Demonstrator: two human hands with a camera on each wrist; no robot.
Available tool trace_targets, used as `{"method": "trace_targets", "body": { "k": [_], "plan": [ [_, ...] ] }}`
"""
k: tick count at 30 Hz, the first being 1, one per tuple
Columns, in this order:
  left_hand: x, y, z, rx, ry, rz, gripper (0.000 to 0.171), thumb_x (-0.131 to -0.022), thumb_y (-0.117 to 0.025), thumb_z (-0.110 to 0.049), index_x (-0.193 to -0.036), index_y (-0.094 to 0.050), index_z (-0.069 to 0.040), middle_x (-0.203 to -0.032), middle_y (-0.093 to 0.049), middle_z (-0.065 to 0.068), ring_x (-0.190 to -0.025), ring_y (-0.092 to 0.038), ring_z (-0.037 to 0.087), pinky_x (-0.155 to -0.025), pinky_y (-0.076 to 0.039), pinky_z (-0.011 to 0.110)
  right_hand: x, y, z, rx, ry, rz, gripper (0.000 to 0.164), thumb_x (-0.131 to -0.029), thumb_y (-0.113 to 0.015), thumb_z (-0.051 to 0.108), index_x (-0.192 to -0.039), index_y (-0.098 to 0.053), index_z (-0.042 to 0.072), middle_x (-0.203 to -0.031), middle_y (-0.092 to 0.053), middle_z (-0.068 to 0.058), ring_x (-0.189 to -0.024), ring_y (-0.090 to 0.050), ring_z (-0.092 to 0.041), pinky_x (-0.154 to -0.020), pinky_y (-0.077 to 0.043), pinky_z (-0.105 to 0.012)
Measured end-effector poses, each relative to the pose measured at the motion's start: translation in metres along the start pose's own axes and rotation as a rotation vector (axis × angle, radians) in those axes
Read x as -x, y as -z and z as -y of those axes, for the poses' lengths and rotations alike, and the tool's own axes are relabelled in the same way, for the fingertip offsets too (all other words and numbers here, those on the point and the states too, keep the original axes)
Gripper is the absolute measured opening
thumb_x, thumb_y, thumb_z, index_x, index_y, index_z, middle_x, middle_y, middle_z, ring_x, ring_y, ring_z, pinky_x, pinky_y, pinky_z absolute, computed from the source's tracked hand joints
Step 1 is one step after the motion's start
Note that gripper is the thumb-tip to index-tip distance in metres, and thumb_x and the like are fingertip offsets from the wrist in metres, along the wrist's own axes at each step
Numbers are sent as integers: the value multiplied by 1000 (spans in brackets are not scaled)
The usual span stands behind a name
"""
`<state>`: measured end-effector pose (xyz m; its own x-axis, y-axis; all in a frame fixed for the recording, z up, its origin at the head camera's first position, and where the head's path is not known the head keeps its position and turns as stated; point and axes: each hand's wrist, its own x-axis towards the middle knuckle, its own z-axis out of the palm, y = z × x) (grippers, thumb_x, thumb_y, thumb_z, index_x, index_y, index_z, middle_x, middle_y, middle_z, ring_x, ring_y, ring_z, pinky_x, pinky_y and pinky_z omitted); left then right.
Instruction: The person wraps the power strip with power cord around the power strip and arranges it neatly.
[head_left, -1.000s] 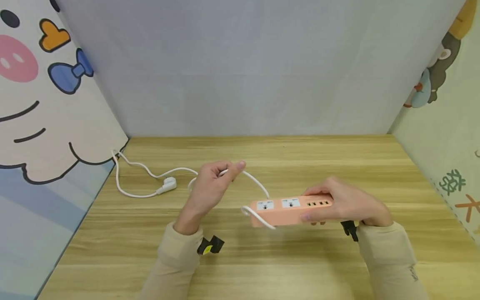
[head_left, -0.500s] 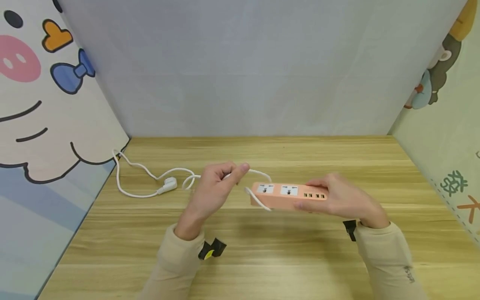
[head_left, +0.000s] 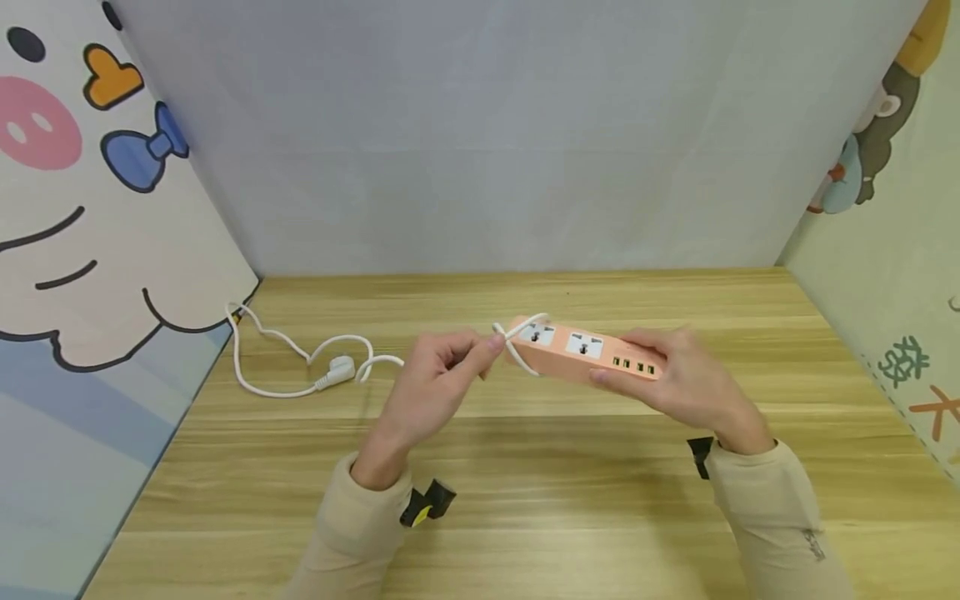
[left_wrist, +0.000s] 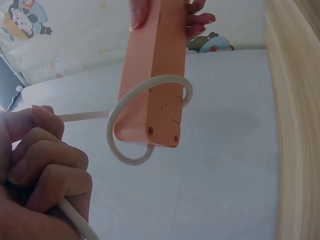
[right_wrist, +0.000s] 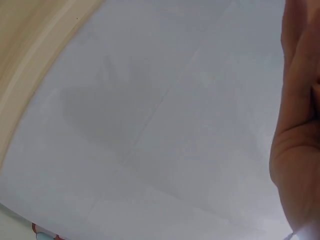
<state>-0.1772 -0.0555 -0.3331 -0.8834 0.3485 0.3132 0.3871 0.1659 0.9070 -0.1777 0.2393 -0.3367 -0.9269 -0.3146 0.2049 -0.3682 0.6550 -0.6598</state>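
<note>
An orange-pink power strip (head_left: 558,357) with two white sockets and several USB ports is held up over the table, tilted with its left end farther away. My right hand (head_left: 690,383) grips its right end, thumb along the near side. The white cord (left_wrist: 142,92) loops round the strip's left end. My left hand (head_left: 446,379) pinches the cord between thumb and forefinger just left of that end, and its curled fingers (left_wrist: 62,185) also hold the cord lower down. In the right wrist view only part of the right hand (right_wrist: 300,125) shows; the strip is mostly hidden there.
The rest of the cord (head_left: 273,333) lies in loose bends on the wooden table (head_left: 540,517) at the left. Its white plug (head_left: 339,371) rests there too. A pale wall (head_left: 495,150) stands behind, and printed panels flank both sides.
My right hand has raised the power strip away from me and tilted its left end farther off. The cord now crosses over that end, close to my left fingertips; my left hand has shifted slightly right.
</note>
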Motion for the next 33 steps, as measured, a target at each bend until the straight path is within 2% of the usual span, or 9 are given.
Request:
{"method": "trace_targets", "body": {
  "k": [7, 14, 18, 23, 29, 33],
  "plan": [
    [1, -4, -2, 13, -10, 59, 39, -106, -54, -24, -71, -57, -8, -56, -31, 1, -47, -24, 12, -46, -22, 24, 3, 1, 0, 37, 93, -128, 34, -83, -84, 29, -110, -75, 10, -72, -69, 2, -53, -52, -7, -49, -42, -24],
    [2, -1, -1, 59, -59, 148, 37, -107, -50, -18, -72, -59, -9, -58, -33, 2, -51, -28, 13, -51, -26, 24, 2, 1, -1, 22, 154, -183, 31, -81, -86, 23, -107, -75, 11, -70, -67, 3, -51, -49, -6, -47, -40, -23],
    [2, 0, 0, 104, -57, 236, 33, -108, -45, -15, -82, -64, -4, -59, -31, 1, -53, -27, 13, -53, -27, 24, 3, 2, -1, -12, 175, -234, 30, -80, -86, 17, -107, -75, 12, -72, -68, 1, -49, -49, -6, -46, -40, -22],
    [2, 0, 1, 101, -46, 330, 31, -109, -42, -14, -98, -67, 0, -59, -33, 0, -52, -28, 11, -53, -27, 23, 3, 2, -1, -23, 211, -320, 33, -75, -88, 9, -106, -75, 9, -69, -68, -1, -46, -46, -3, -44, -38, -19],
    [1, 4, 4, 150, -36, 421, 30, -109, -41, -12, -108, -68, 0, -63, -40, 2, -53, -33, 13, -54, -31, 22, 3, 3, -1, -11, 266, -429, 35, -70, -87, 4, -102, -76, 4, -66, -67, -4, -44, -44, 1, -42, -36, -17],
    [-1, 7, 9, 163, -24, 499, 32, -110, -39, -13, -118, -66, 2, -67, -43, 4, -57, -37, 14, -57, -34, 22, 3, 3, 0, -19, 283, -469, 35, -67, -88, 3, -101, -77, 4, -66, -67, -4, -44, -44, 1, -42, -35, -17]
  ]
}}
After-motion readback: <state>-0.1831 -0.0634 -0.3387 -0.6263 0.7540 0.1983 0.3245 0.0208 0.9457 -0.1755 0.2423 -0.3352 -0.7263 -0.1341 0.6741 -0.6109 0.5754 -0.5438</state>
